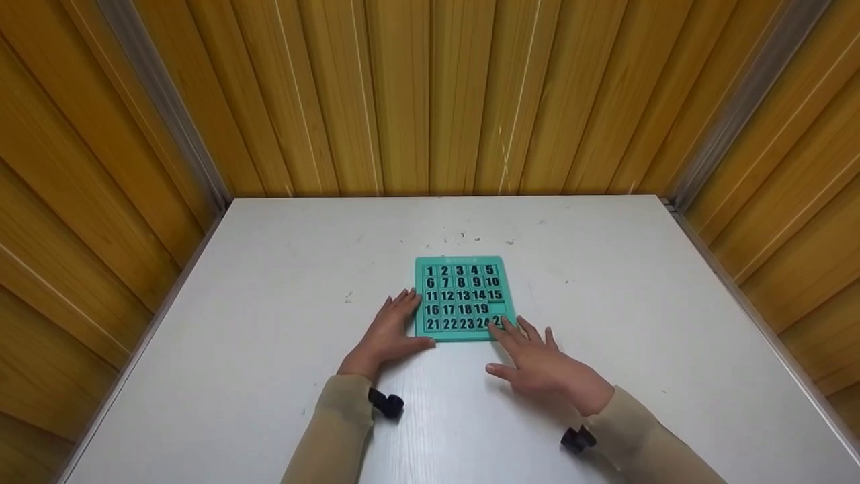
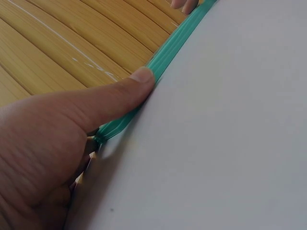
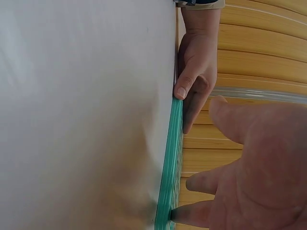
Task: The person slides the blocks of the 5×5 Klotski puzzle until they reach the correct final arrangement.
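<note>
A teal number slide puzzle (image 1: 463,339) lies flat on the white table, its black-numbered tiles in rows. The gap is in the fourth row, right of the 19 tile (image 1: 481,309). My left hand (image 1: 390,333) holds the puzzle's near left corner, fingers along the left side and thumb against the near edge; the left wrist view shows that thumb (image 2: 122,96) on the teal rim. With fingers spread, my right hand (image 1: 541,363) reaches over the near right corner. A fingertip touches the last tile (image 1: 498,320) of the bottom row, partly covering its number.
The white table (image 1: 302,289) extends around the puzzle, with small dark marks beyond it. Yellow wood-look panels (image 1: 430,94) enclose the back and both sides. Each wrist carries a small black camera (image 1: 388,403).
</note>
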Demonstrator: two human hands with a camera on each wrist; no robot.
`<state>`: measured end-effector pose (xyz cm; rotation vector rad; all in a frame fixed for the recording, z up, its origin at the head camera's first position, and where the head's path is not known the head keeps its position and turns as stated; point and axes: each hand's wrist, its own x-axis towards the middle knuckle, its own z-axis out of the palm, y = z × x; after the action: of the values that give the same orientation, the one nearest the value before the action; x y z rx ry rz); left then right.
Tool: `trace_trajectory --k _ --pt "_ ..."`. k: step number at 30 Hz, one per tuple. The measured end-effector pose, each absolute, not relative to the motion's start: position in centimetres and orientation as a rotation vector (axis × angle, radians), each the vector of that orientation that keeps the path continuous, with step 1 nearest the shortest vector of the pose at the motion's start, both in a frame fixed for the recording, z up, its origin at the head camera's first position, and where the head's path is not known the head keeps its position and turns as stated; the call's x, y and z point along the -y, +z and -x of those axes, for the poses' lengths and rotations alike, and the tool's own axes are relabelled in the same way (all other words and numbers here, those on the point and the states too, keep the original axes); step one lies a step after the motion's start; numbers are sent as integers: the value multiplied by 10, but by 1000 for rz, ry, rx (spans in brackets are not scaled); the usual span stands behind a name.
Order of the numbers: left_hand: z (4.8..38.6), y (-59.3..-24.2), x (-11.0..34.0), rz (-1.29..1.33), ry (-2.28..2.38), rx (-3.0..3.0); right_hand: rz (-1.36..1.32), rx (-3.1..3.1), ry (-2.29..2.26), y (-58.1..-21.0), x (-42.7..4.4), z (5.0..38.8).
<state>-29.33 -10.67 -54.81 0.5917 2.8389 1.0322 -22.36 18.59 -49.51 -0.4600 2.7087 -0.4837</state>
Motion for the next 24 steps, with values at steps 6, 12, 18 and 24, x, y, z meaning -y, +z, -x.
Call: trace_trajectory --k 6,12,18,24 --pt "291 -550 109 -563 1068 -2827 468 -2707 -477 -497 -183 230" --pt "293 -552 109 -588 1074 -2842 475 -2722 -471 -500 -182 239" --pt "293 -552 110 -591 1071 -2838 472 -2720 -486 -504 -182 244" --pt "293 -551 109 -569 1063 -2836 477 -2715 -540 -503 -186 247"
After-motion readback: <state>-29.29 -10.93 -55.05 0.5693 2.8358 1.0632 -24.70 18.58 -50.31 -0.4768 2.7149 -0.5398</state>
